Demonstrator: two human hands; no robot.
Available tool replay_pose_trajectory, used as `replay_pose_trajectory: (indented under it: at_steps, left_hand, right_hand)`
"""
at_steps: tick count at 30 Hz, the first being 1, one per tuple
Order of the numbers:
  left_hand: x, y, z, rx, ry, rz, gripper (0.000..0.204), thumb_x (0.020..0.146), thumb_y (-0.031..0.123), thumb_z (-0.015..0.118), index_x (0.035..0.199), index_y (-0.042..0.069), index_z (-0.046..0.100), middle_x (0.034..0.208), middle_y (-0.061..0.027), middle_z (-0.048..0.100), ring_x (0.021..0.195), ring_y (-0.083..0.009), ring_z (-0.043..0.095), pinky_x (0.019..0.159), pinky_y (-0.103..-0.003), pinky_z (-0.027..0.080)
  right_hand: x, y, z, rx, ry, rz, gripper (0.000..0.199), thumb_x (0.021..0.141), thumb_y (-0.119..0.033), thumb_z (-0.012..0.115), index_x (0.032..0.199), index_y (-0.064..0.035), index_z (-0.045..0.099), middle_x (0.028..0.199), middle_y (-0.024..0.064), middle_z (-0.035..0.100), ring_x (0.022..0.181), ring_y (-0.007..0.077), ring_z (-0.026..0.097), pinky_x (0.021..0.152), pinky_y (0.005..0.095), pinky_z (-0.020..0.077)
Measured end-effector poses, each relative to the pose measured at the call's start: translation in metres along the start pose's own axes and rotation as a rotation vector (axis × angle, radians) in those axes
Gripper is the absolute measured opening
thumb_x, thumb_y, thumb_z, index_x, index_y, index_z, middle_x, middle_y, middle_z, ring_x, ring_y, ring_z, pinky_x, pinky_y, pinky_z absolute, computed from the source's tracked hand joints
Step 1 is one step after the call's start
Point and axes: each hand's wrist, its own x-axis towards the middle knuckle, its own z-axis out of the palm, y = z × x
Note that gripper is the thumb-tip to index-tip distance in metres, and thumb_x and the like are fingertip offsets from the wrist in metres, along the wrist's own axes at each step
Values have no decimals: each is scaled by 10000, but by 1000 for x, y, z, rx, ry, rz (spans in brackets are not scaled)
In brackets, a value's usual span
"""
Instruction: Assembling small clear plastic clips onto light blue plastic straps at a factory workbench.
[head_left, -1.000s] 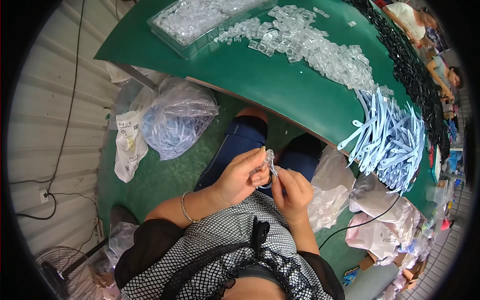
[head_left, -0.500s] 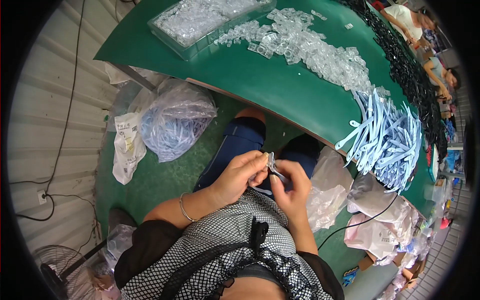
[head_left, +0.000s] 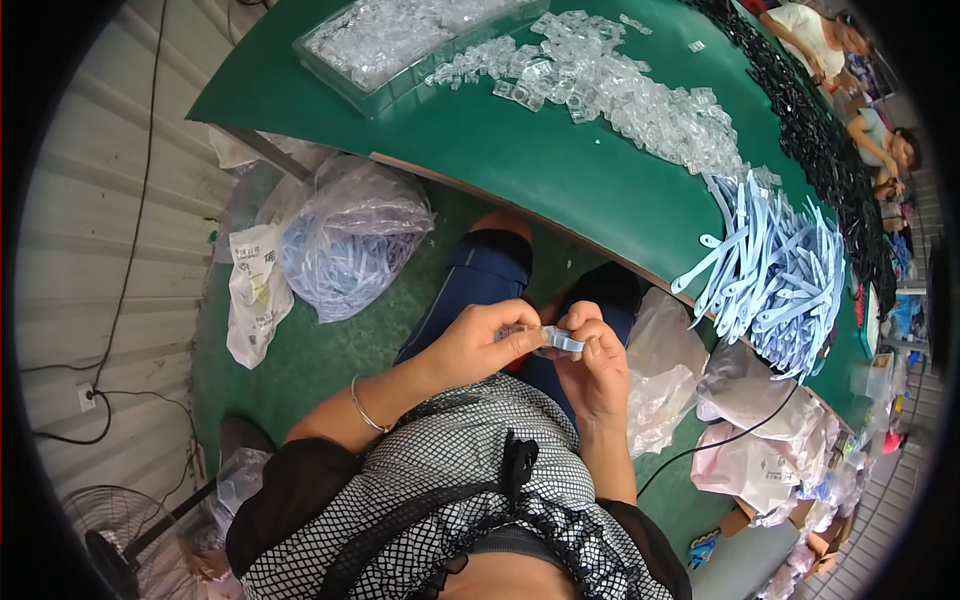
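Over my lap, a short light blue strap (head_left: pixel 566 342) is held between both hands, with a clear plastic piece at its left end partly covered by my fingers. My left hand (head_left: pixel 488 338) pinches that clear end between thumb and forefinger. Fingers of my right hand (head_left: pixel 596 368) are curled around the strap's other end. On the table's near right edge lies a heap of similar light blue straps (head_left: pixel 785 270), some hanging over the edge. A long pile of small clear plastic pieces (head_left: pixel 640 115) stretches to its left.
A clear tray (head_left: pixel 385 100) full of small clear pieces stands on the green table (head_left: pixel 480 165). Black straps (head_left: pixel 800 110) line the far side, where two people work. Below are a bag of blue straps (head_left: pixel 350 250), plastic bags (head_left: pixel 760 465), a cable and a fan (head_left: pixel 120 540).
My right hand has turned upward, and the strap now lies crosswise between my hands instead of slanting down. My left fingers have shifted slightly along the clear end.
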Motion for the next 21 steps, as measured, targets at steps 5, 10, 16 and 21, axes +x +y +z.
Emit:
replay_pose_trajectory:
  at_steps: [5, 10, 16, 21]
  left_hand:
    - [3, 6, -3, -107, -2, -25, 120, 879, 93, 494, 960, 36, 561, 778, -10, 543, 645, -48, 470, 594, -183, 397]
    - [4, -1, -4, -432, -169, -141, 129, 892, 114, 464, 994, 44, 501, 791, 6, 502, 630, -47, 450, 564, -176, 377]
    - [0, 1, -2, -670, -185, -194, 121, 900, 121, 423, 908, 24, 496, 815, -26, 516, 651, -72, 478, 587, -186, 376]
    - [-5, -12, -1, -744, -179, -259, 133, 893, 134, 443, 873, 15, 500, 757, -32, 527, 625, -71, 481, 570, -184, 371]
  right_hand:
    - [3, 4, -15, -320, -29, 4, 163, 811, -122, 591, 888, 17, 558, 980, 69, 458, 865, 128, 478, 774, 250, 388]
    - [3, 2, -13, -620, -60, -22, 281, 699, -3, 692, 954, 33, 577, 976, 82, 487, 855, 151, 518, 741, 252, 433]
    - [-1, -1, -10, -580, -18, -87, 232, 703, 5, 677, 917, 33, 592, 926, 88, 503, 841, 164, 526, 734, 255, 439]
    - [-2, 4, -5, -613, -31, -151, 233, 697, 6, 678, 913, 29, 594, 922, 88, 507, 841, 167, 523, 731, 258, 437]
